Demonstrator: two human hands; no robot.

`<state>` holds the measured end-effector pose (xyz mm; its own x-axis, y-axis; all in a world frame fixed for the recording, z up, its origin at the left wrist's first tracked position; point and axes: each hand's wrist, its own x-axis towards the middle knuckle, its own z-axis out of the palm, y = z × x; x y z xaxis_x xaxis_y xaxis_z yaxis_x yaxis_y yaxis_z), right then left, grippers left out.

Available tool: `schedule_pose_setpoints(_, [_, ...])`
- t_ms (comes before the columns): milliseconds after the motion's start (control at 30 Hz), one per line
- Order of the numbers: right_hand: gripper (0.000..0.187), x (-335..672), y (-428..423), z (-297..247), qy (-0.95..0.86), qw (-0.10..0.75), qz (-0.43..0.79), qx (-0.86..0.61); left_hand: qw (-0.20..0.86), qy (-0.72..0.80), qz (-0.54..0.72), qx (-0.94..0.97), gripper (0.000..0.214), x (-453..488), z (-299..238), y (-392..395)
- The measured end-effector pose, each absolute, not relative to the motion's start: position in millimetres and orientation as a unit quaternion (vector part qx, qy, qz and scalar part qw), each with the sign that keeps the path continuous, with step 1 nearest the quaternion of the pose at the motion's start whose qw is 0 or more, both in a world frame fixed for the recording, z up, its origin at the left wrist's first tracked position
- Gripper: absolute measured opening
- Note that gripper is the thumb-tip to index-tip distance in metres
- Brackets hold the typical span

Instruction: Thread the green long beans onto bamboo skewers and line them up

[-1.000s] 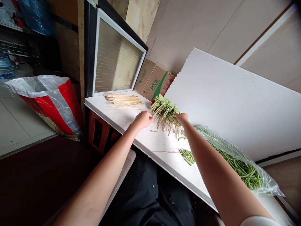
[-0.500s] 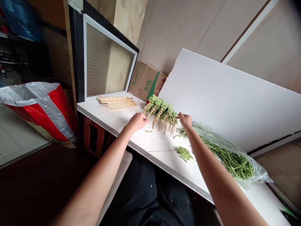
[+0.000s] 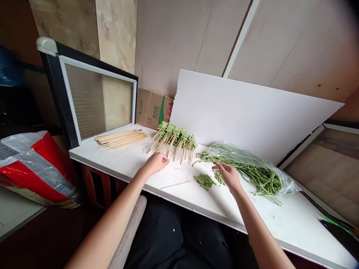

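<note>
A bundle of bare skewers (image 3: 122, 139) lies at the left of the worktop (image 3: 123, 164). The left hand (image 3: 160, 160) is curled, just in front of the stacked bean skewers (image 3: 179, 136); whether it grips anything cannot be told. One loaded skewer (image 3: 204, 181) lies nearer the front edge. The right hand (image 3: 227, 175), fingers parted with nothing visible between them, is above cut bean pieces (image 3: 218, 177). Farther right, long beans (image 3: 263, 178) protrude from a clear bag (image 3: 288, 183).
</note>
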<state>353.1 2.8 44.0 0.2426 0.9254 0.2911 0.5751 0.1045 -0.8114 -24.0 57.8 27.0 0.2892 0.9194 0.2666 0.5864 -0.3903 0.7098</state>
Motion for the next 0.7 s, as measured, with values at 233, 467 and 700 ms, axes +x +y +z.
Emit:
schedule_pose_setpoints(233, [0.059, 374.8, -19.7, 41.8, -0.579, 0.452, 0.243, -0.633, 0.240, 0.479, 0.277, 0.798, 0.023, 14.1, 19.0, 38.5])
schedule_pose_setpoints(467, [0.047, 382.3, -33.1, 52.3, -0.595, 0.432, 0.281, -0.617, 0.283, 0.453, 0.198, 0.822, 0.027, 46.7, 23.0, 8.4])
schedule_pose_setpoints(700, [0.047, 380.2, -35.8, 55.1, -0.597, 0.434, 0.305, -0.602, 0.266, 0.442, 0.167, 0.840, 0.011, 51.6, 28.3, 2.5])
